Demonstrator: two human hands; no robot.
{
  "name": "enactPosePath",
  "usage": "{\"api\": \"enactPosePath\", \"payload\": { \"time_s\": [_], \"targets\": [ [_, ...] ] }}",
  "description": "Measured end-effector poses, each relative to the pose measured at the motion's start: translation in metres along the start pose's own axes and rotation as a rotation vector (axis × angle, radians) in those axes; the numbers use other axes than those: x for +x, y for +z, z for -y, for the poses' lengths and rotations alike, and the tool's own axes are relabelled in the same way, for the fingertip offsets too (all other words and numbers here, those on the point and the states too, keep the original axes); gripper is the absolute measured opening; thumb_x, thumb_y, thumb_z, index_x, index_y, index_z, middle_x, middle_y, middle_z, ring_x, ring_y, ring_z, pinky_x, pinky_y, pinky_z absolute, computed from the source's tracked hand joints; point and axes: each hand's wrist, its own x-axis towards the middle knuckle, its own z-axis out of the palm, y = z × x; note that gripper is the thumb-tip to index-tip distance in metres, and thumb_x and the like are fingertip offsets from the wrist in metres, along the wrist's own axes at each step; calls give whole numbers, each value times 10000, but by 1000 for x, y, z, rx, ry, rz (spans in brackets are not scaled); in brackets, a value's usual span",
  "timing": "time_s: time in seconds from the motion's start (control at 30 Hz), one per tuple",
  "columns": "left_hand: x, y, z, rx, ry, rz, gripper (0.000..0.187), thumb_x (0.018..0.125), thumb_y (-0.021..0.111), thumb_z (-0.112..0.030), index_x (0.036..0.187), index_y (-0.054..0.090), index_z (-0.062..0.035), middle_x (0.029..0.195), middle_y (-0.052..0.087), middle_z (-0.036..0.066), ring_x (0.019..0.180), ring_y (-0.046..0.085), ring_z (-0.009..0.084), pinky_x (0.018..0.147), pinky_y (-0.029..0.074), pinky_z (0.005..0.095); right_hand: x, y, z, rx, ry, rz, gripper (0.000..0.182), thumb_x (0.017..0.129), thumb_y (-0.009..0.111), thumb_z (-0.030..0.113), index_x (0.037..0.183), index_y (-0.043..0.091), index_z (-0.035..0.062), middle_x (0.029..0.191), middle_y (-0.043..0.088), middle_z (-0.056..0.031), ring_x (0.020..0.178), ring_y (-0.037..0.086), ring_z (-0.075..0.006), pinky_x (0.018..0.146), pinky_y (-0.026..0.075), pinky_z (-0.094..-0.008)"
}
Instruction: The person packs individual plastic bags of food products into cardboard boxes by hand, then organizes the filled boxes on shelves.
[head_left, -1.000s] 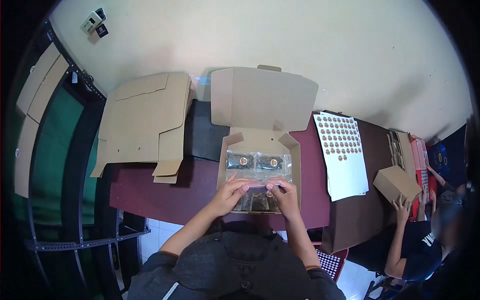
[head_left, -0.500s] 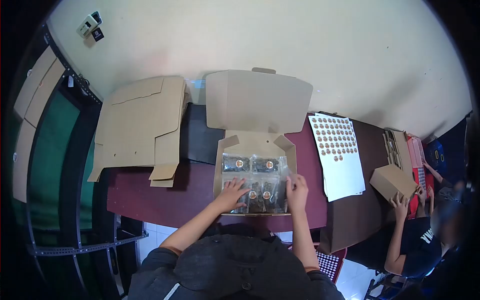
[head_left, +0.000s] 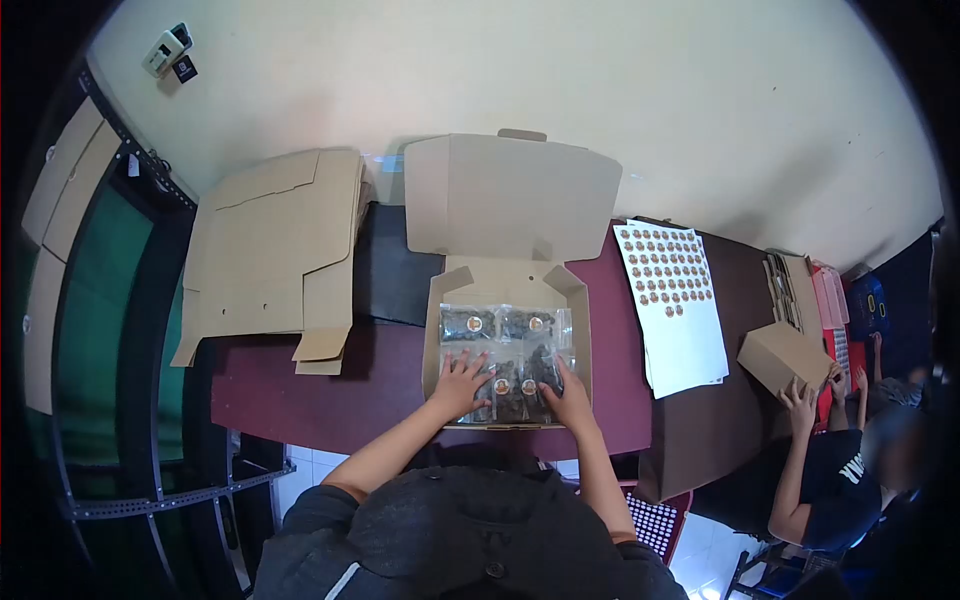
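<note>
An open cardboard box (head_left: 435, 325) stands on the dark red table in front of me, its lid raised toward the wall. Several clear pouches (head_left: 527, 322) with dark contents and round stickers lie inside it. My left hand (head_left: 459, 386) rests with spread fingers on the pouches at the box's lower left. On the right side, my right hand (head_left: 568, 397) lies over the pouches near the box wall, thumb and fingers apart.
Flattened cardboard boxes (head_left: 275, 245) are stacked at the left. Sticker sheets (head_left: 675, 330) lie at the right. Farther right, a co-worker (head_left: 835, 480) holds a closed cardboard box (head_left: 782, 358). A metal rack stands at the far left.
My right hand has moved left from the box's right edge onto the pouches, and its fingers have spread. My left hand has stayed on the pouches. The view has shifted slightly.
</note>
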Motion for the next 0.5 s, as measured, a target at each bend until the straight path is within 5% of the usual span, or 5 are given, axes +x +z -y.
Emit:
{"api": "enactPosePath", "payload": {
  "time_s": [0.23,0.37,0.5],
  "targets": [
    [-8,-15,6,-164,7,13,946,688,644,-601,1448,188,-268,1524,23,122,1365,83,445,1049,153,625,-5,8,25,200,-76,253,625,835,642,235,1382,356,129,1339,422,-231,1242,412,-365,1004,359,-389],
    [-15,-32,11,-198,24,50,1186,525,770,-581,1461,117,-258,1524,-25,132,1363,64,458,1050,162,623,-11,32,24,-22,-23,311,645,843,625,316,1387,343,116,1347,383,-264,1231,391,-425,1015,341,-423],
    [-13,-27,17,-172,35,105,1225,493,800,-548,1462,115,-246,1524,-23,133,1365,72,451,1052,167,619,-17,39,28,-242,-79,260,673,825,631,351,1387,341,122,1336,393,-249,1202,398,-445,1007,345,-457]
  ]
}}
